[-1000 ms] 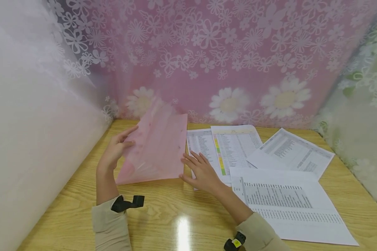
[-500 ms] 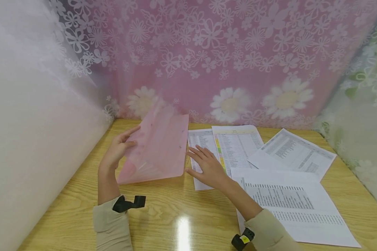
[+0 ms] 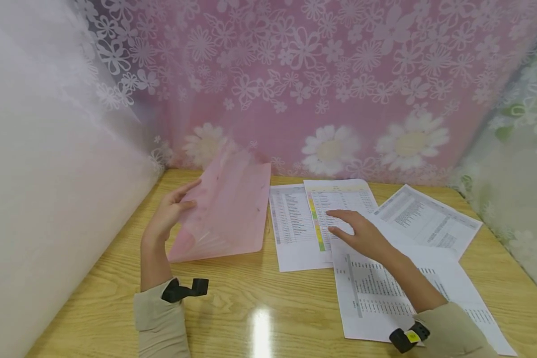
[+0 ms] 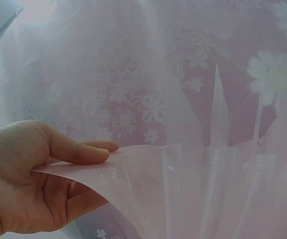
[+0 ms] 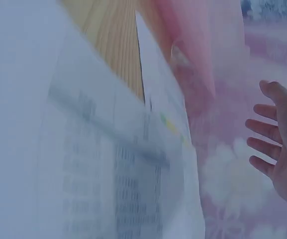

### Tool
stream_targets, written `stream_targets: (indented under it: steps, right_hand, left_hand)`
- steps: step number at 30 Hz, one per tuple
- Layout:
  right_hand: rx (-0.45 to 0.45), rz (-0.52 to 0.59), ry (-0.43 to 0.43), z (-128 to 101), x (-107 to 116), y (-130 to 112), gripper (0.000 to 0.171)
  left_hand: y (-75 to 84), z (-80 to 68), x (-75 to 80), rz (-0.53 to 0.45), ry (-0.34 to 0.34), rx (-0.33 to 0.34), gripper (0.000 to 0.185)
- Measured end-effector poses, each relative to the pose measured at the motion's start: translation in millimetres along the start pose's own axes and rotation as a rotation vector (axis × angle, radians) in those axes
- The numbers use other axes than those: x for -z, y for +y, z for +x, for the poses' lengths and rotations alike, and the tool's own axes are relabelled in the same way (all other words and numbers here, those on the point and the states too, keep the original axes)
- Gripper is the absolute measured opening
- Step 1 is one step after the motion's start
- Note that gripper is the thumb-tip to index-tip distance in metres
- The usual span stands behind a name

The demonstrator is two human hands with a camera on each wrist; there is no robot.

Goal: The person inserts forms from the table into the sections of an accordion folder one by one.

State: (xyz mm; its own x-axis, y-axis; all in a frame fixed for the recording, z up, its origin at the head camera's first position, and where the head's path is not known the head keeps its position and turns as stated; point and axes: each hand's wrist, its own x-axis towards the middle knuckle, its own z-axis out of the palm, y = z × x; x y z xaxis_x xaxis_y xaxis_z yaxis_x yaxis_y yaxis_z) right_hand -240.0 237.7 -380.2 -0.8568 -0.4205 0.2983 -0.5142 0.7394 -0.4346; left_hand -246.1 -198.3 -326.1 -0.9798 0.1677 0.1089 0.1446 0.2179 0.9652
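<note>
Probably blurred printed sheets [image 5: 108,164] beside right hand [image 5: 282,144]

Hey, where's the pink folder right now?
In the head view the pink folder stands tilted on the wooden table, left of the printed sheets. The left hand grips its left edge, near the white side wall.

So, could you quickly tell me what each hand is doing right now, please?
Left hand: grips the pink folder by its edge.
Right hand: open, fingers straight, above the printed sheets, holding nothing.
</note>
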Motion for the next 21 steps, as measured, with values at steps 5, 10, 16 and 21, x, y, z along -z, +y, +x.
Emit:
stream_targets:
  steps: [5,10,16,21]
  right_hand:
    - [-0.138,0.008,-0.036,-29.2,17.2,41.5,0.049]
    - [-0.164,-0.035,-0.081,-57.1,30.0,76.9,0.035]
    - [-0.204,-0.031,-0.130,-78.5,40.4,100.0,0.032]
    - [-0.239,-0.047,-0.141,-83.4,40.6,110.8,0.034]
  left_hand:
    - [0.3,0.3,0.3,0.003,0.000,0.001,0.052]
    - [0.5,0.1,0.2,-0.005,-0.004,0.011,0.052]
    - [1.2,-2.0,0.3,0.006,0.003,-0.016,0.051]
    - [2.1,-1.8,-0.3,0.012,0.003,-0.007,0.051]
